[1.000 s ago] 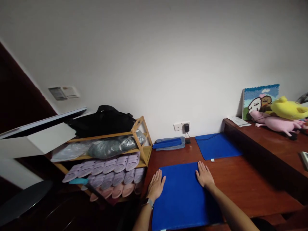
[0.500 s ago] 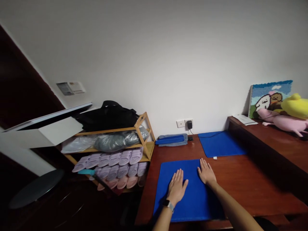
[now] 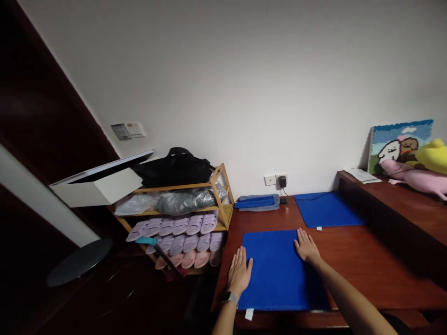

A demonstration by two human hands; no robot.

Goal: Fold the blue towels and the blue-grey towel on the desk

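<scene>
A blue cloth (image 3: 275, 272) lies spread flat on the reddish-brown wooden table (image 3: 366, 265), its white tag (image 3: 249, 314) sticking out at the near edge. My left hand (image 3: 240, 272) rests palm down over the cloth's left edge, fingers stretched out. A watch sits on that wrist. On the right edge, near the far corner, my right hand (image 3: 306, 246) lies flat with its fingers extended. Neither hand holds anything. Behind it, a second blue cloth (image 3: 328, 209) is laid flat at the back of the table.
Folded blue and grey cloths (image 3: 258, 203) sit by the wall near a plugged-in charger (image 3: 282, 182). Left stands a wooden rack (image 3: 223, 200) with slippers (image 3: 188, 223), a black bag (image 3: 174, 168) and a white box (image 3: 104, 188). A raised ledge with plush toys (image 3: 415, 177) borders the right.
My left hand has slid left from the middle of the cloth to its left edge. The near-edge tag now shows. My right hand stays at the right edge; the view has shifted slightly left.
</scene>
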